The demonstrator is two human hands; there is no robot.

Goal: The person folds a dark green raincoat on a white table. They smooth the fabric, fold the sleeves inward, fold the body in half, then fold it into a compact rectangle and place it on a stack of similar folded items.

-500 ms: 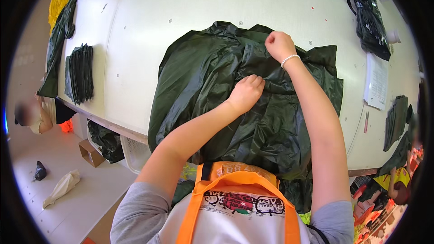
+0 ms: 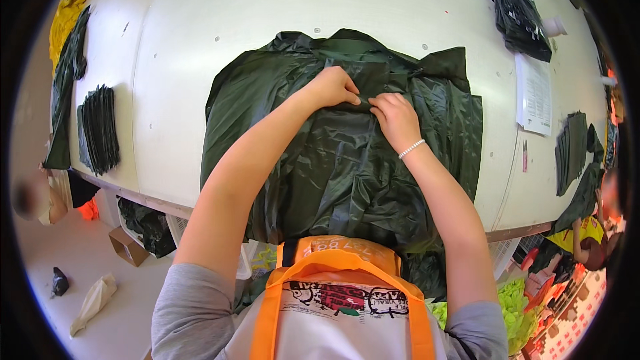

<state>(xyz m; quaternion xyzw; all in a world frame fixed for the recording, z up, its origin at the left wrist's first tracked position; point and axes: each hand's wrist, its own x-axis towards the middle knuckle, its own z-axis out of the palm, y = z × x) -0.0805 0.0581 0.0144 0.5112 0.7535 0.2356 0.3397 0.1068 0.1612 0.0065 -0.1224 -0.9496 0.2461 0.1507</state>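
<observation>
A dark green, shiny waterproof garment [image 2: 333, 160] lies spread on the pale table before me, its lower end hanging over the near edge. My left hand [image 2: 335, 87] is closed on the garment's upper middle, fingertips pinching the fabric along a dark fold. Just to the right, my right hand [image 2: 396, 119] pinches the same fold with thumb and forefinger. Only a small gap separates the two sets of fingertips. Whether anything small sits inside the fold cannot be made out.
Stacked folded dark pieces [image 2: 100, 130] stand at left, near yellow material [image 2: 73, 7]. At right are a bundled dark pile [image 2: 517, 13], a printed sheet [image 2: 533, 97], a small pen-like tool [image 2: 525, 157] and dark folded fabric [image 2: 570, 153]. Other people work at both sides.
My left hand has moved up the garment, and my right hand has come down and inward to meet it at the fold. The view has shifted a little to the right.
</observation>
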